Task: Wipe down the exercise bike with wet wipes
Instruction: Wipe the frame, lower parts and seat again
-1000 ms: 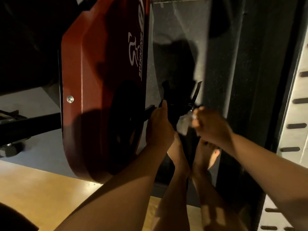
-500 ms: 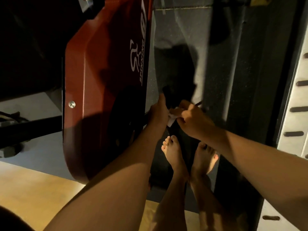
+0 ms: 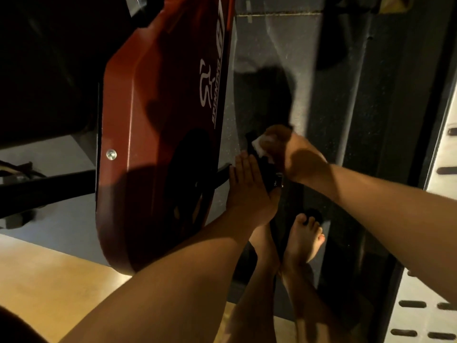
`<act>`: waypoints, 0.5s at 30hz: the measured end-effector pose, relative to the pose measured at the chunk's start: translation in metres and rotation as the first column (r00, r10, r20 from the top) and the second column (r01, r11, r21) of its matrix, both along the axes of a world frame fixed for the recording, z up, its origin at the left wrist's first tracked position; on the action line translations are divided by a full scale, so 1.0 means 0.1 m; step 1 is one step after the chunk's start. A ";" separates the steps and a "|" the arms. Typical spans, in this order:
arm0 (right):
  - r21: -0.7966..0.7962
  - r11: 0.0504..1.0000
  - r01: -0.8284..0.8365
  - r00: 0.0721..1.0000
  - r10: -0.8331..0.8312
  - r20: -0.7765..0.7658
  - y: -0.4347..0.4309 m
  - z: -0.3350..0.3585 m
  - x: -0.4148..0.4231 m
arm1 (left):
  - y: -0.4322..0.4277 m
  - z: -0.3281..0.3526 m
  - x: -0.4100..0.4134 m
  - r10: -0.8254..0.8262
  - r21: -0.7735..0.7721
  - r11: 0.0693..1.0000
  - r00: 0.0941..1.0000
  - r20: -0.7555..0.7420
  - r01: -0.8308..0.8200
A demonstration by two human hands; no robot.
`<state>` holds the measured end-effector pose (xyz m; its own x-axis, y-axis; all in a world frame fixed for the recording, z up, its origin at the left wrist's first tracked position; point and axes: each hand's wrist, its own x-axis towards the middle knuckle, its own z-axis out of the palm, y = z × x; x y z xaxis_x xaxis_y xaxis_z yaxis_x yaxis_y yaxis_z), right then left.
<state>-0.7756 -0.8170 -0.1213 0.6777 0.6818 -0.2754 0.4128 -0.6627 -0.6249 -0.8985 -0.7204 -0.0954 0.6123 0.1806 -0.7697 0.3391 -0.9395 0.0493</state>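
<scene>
Exercise bike [image 3: 158, 120], red-shrouded: right hand [image 3: 299, 157] pinches white wipe [image 3: 259, 143] on black pedal [image 3: 266, 168], left hand [image 3: 247, 191] flat beside.

Dim, warm light; upper left near black. Hard shadows cross the red bike cover [image 3: 158, 115] and grey mat [image 3: 267, 95]. Wooden floor [image 3: 49, 280] brightest. Right hand [image 3: 299, 159] and wipe [image 3: 259, 144] motion-blurred. Straight lines bend at the edges.

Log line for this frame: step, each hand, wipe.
step: wiping pedal | left hand: flat against pedal, steadying | right hand: grips wipe, pressing it on pedal | red cover: beside left hand
</scene>
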 end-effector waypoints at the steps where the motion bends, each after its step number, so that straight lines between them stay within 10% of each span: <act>1: -0.066 0.997 0.032 0.999 -0.034 -0.030 0.02 -0.14 0.07 | 0.00 -0.01 0.02 -0.025 0.029 0.999 1.000 -0.014 0.025; 9: -0.214 0.963 -0.164 0.986 0.155 -0.060 0.22 -0.18 -0.19 | 0.05 -0.04 0.03 -0.157 -0.020 0.987 0.987 -0.042 0.157; 15: -0.126 0.991 0.042 0.987 -0.061 -0.151 0.29 -0.27 0.22 | 0.05 0.14 0.05 0.171 -0.251 0.957 0.981 0.091 -0.144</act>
<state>-0.7539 -0.7876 -0.1482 0.6542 0.6017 -0.4583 0.2808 -0.7559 -0.5915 -0.8936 -0.7157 -0.0812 0.6745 0.0984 -0.7317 0.4616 -0.8297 0.3139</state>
